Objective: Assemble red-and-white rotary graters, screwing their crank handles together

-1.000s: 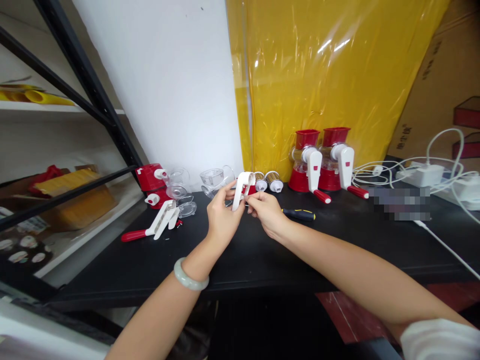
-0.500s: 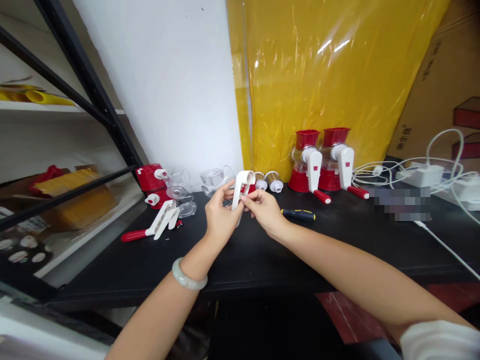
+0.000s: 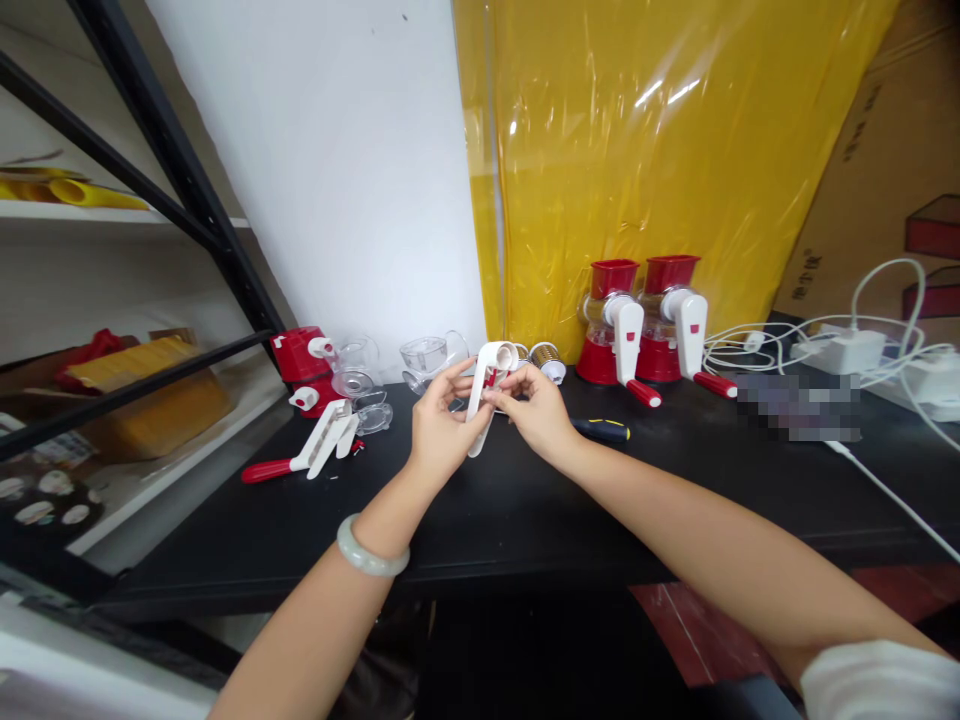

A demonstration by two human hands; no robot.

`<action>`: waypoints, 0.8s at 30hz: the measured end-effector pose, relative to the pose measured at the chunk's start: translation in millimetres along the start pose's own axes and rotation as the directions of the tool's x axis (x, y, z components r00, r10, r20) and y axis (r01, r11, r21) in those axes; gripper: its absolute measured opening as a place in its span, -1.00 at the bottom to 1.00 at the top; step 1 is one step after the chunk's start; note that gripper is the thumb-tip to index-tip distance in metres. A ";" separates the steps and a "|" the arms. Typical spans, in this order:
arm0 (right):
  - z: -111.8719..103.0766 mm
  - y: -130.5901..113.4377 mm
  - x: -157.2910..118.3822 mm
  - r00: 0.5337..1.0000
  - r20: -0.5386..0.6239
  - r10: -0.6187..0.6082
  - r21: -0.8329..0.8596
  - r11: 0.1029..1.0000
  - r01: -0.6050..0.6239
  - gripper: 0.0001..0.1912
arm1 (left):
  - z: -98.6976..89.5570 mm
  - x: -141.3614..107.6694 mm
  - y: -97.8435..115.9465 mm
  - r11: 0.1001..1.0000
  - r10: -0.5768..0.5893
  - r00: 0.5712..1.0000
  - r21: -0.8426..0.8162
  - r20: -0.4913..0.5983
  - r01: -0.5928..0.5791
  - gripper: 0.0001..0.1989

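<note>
In the head view, holds a curved, hollow white plastic crank arm (image 3: 474, 402) firmly between left hand (image 3: 441, 428) thumb and fingers, raised above the matte black tabletop (image 3: 480, 520). Bends right hand (image 3: 541, 412) thumb and fingertips close together at its open channel, next to an angular red piece (image 3: 490, 378) inside; cannot tell whether fully closed or what lies between. Behind, shows a perforated metal drum (image 3: 546, 356) and two glossy rotary graters (image 3: 616, 312) with flared red hoppers, contents hidden.
</note>
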State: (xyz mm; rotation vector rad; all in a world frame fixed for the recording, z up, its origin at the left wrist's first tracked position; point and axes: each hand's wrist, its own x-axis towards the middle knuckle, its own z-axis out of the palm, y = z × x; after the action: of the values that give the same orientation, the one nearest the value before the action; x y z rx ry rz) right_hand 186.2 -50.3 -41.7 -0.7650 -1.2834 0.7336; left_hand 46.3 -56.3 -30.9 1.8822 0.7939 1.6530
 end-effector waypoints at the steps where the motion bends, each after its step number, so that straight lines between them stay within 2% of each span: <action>1: -0.1 0.8 0.5 0.999 -0.011 -0.031 -0.019 0.999 0.031 -0.58 | -0.5 0.3 -0.4 1.000 -0.009 1.000 -0.016 0.013 0.010 -0.39; 4: 0.5 3.2 0.9 0.996 -0.052 -0.069 -0.050 0.997 0.067 -0.50 | -1.6 1.4 -0.8 0.998 -0.042 0.998 -0.054 0.040 0.044 -0.37; 7: 1.2 5.3 0.6 0.995 -0.066 -0.078 0.005 0.997 0.078 -0.37 | -1.9 2.7 -0.2 0.993 -0.079 0.995 -0.085 0.055 0.083 -0.36; 11: -3.4 4.9 5.3 0.993 0.070 -0.091 0.130 0.988 0.081 -0.23 | -2.0 4.4 1.6 0.980 -0.140 0.987 -0.131 0.076 0.149 -0.29; 14: -11.7 1.8 13.1 0.975 0.208 -0.084 0.113 0.992 0.061 -0.27 | -2.5 5.4 3.0 0.969 -0.178 0.979 -0.155 0.097 0.191 -0.28; 17: -19.0 -0.4 19.2 0.955 0.285 -0.086 0.078 0.995 0.066 -0.35 | -2.7 5.7 4.2 0.956 -0.210 0.970 -0.180 0.123 0.230 -0.28; 24: -21.0 3.2 18.8 0.953 0.285 -0.105 -0.038 0.992 0.121 -0.46 | -0.6 2.5 9.0 0.933 -0.253 0.958 -0.227 0.137 0.279 -0.25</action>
State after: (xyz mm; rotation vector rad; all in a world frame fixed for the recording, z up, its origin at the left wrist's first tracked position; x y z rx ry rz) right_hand 209.4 -34.8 -36.6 -0.6394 -1.5987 0.7356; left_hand 46.8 -60.9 -22.7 1.5992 0.7289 1.4009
